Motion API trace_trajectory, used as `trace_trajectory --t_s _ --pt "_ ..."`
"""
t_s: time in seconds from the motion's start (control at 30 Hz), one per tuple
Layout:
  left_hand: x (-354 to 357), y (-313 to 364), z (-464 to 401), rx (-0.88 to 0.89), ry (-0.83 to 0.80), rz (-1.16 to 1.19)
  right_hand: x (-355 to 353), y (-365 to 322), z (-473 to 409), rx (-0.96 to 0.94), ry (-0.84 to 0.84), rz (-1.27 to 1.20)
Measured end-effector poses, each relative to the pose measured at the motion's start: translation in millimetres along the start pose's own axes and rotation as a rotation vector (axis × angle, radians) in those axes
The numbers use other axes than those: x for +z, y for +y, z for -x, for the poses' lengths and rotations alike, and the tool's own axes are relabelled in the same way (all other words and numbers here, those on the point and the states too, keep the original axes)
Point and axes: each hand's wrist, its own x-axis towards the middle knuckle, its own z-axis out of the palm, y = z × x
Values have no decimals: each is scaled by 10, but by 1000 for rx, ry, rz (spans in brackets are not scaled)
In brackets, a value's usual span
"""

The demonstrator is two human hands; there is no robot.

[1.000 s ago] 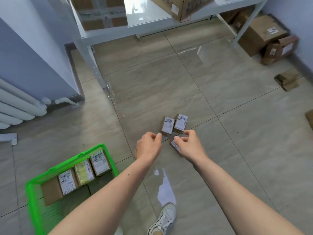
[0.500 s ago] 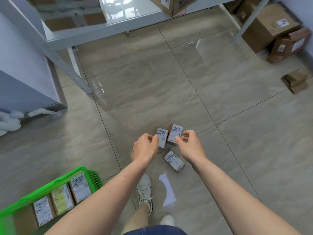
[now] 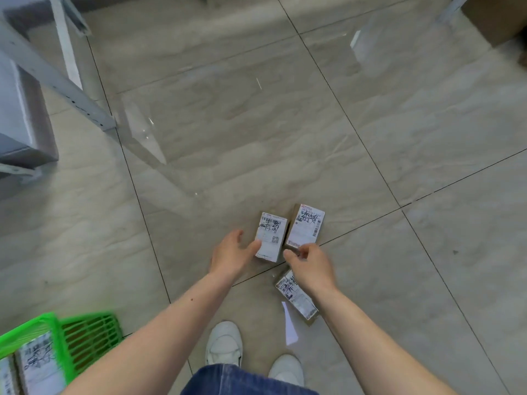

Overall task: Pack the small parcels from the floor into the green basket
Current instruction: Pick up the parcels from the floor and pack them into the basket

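Across the whole view stretches a pale tiled floor [image 3: 228,138], crossed by dark grout lines, with a grey metal frame leg [image 3: 57,81] slanting down at the upper left. Low in the left corner sits the green basket [image 3: 85,334], its slatted wall showing and labelled parcels [image 3: 34,363] already inside it. Two bare forearms reach forward from the bottom edge, above a patch of blue denim [image 3: 242,380] and a pair of white shoes [image 3: 224,344]. Three small parcels lie on the floor well to the right of the basket. The near parcel [image 3: 298,299] lies partly under the right wrist, beside a white paper scrap [image 3: 289,326]. The left parcel [image 3: 271,236] and the right parcel [image 3: 305,226] sit side by side, just touching. The left hand [image 3: 231,253] is open, its thumb against the left parcel's lower edge. The right hand [image 3: 310,263] has its fingers curled at the right parcel's near end; whether it grips it cannot be told.
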Motion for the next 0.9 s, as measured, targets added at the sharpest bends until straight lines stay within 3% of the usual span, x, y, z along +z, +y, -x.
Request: trace_trajectory --t_s 0.23,0.47,0.67,0.9 --pt "604 -487 -1082 53 -23 49 637 518 -1025 18 -41 34" --pt "934 -676 -1568 59 -122 45 1053 731 -1603 129 -167 69" --pt "937 -698 -1559 69 -119 137 1149 687 -1620 135 -121 16" --pt "526 -393 -959 67 -97 183 810 365 -1081 95 -93 83"
